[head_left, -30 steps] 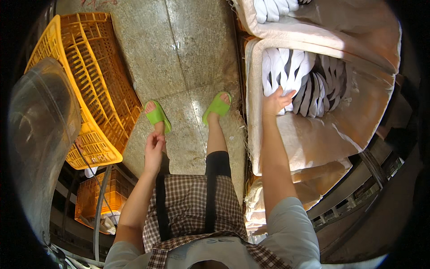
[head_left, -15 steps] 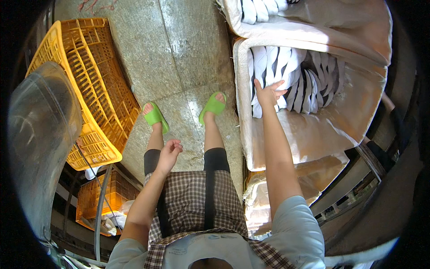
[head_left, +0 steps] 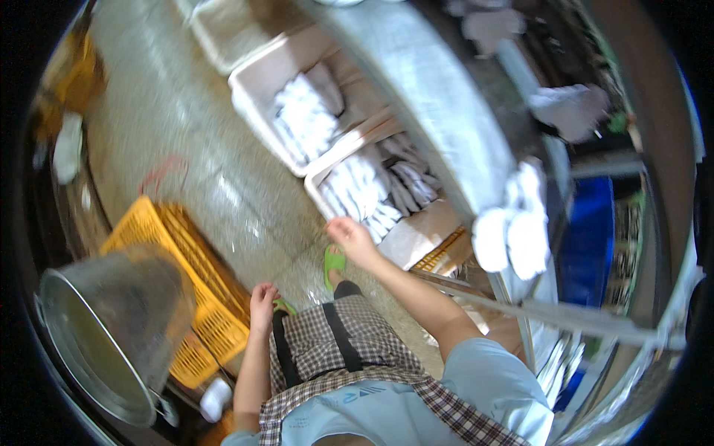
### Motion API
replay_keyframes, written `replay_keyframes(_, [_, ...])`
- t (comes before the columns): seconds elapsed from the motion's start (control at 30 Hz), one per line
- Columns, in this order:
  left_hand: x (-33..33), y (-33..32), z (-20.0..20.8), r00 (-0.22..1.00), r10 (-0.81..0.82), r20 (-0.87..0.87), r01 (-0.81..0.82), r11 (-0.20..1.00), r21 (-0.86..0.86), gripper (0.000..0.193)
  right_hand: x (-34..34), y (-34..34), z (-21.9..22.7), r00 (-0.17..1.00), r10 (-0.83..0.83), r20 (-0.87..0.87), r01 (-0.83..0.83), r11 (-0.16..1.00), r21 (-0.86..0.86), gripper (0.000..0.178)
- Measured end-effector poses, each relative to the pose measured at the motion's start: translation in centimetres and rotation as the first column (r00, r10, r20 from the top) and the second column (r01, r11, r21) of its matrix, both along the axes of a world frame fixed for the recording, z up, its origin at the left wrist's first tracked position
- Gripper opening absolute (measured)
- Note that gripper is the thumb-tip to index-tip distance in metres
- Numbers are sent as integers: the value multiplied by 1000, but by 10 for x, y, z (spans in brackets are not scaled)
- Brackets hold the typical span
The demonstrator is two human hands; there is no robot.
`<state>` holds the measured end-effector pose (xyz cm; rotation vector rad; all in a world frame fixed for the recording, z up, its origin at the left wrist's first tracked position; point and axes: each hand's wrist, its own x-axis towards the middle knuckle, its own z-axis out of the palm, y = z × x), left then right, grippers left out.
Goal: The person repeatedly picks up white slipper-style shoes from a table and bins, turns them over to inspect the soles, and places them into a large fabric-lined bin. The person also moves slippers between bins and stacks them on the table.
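Observation:
My right hand (head_left: 352, 241) hovers by the near-left rim of a pale bin (head_left: 316, 180), its fingers loosely apart and somewhat blurred. Nothing shows in it. Inside that bin lie rows of white sole-shaped pieces (head_left: 357, 186) with dark strips between them. My left hand (head_left: 262, 303) hangs in front of the checked apron (head_left: 316, 346), fingers loosely bent, with nothing visible in them. A second pale bin (head_left: 253, 88), farther off, holds more white pieces (head_left: 303, 115).
To the left stand a yellow plastic crate (head_left: 195, 357) and a large grey drum-like container (head_left: 97, 334). A long pale bench (head_left: 454, 97) crosses the right side, with white sole-shaped pieces (head_left: 513, 230) on it. A blue bin (head_left: 587, 238) sits beyond. Wet-looking floor (head_left: 216, 141) runs between.
My view has turned right, bringing the bench into sight. My right hand has come away from the white pieces toward the bin's near rim. The left hand stays low by the apron.

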<state>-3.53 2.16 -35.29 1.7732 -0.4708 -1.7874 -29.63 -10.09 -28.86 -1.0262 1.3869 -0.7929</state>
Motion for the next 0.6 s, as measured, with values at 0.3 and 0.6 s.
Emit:
replay_keyframes(0.3, [24, -32, 104, 995, -42, -92, 16, 964, -266, 20, -13, 75, 294, 973, -232, -13, 136, 614, -777, 21])
replay_keyframes(0.6, [14, -24, 133, 994, 12, -111, -29, 987, -155, 16, -287, -26, 310, 178, -901, 396, 921, 11, -389, 53])
